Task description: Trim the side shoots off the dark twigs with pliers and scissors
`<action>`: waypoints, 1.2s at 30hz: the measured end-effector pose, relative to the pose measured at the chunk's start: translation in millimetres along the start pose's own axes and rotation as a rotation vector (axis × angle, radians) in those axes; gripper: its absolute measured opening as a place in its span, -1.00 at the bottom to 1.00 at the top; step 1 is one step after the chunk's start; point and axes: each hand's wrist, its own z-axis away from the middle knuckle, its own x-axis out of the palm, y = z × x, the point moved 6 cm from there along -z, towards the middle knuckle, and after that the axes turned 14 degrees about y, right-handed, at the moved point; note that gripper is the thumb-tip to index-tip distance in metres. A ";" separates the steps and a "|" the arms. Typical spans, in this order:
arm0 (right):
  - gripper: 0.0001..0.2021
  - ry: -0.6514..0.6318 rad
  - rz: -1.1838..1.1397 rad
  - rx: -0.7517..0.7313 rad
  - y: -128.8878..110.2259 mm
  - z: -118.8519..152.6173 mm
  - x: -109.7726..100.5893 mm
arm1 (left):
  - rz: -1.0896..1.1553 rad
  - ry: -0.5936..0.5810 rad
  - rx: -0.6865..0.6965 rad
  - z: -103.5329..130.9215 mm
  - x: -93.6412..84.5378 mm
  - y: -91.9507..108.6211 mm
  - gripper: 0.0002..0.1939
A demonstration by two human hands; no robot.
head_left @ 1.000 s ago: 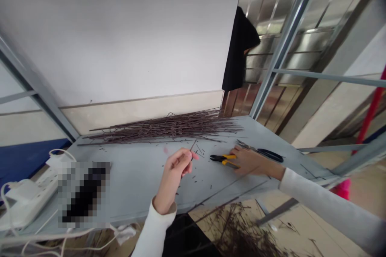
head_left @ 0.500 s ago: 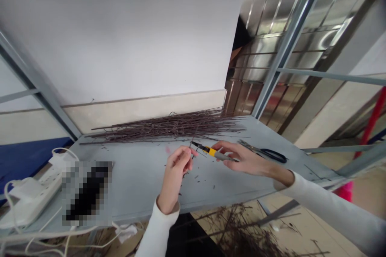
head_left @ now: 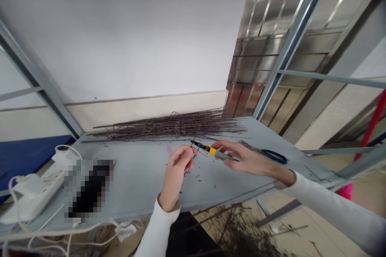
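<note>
My left hand (head_left: 176,164) is closed, its fingertips pinching a thin dark twig, much of which the fingers hide. From the right, my right hand (head_left: 244,158) grips pruning shears (head_left: 212,151) with yellow-and-grey handles and a dark head. The tips of the shears point left and lie right at the twig, just above my left fingertips. Whether the blades are apart is too small to tell. Behind both hands a long bundle of dark twigs (head_left: 163,127) lies along the back of the grey table (head_left: 135,184).
Scissors with black handles (head_left: 274,155) lie right of my right hand. Small twig bits (head_left: 198,176) are scattered on the tabletop. A white power strip (head_left: 36,200) with cables and a blurred-out dark object (head_left: 89,190) occupy the left. Twig clippings (head_left: 241,229) cover the floor below.
The view has shifted slightly. Both hands keep nearly the same pose, with the shears still at the twig.
</note>
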 end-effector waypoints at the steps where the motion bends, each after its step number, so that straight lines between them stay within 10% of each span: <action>1: -0.65 -0.003 -0.039 0.002 -0.5 0.0 0.6 | -0.011 -0.015 0.001 0.0 1.1 -1.0 -0.72; 15: -0.69 0.079 -0.101 -0.046 -1.9 -1.9 8.1 | -0.139 -0.068 0.070 1.2 3.2 -2.8 -0.71; 25: -0.65 0.548 0.325 -0.579 -21.4 11.2 -6.7 | -0.186 0.022 0.091 2.8 0.0 -5.4 -0.71; 36: -0.44 0.797 0.505 -0.698 -26.0 18.3 -2.3 | -0.157 0.009 0.100 3.1 0.7 -2.7 -0.71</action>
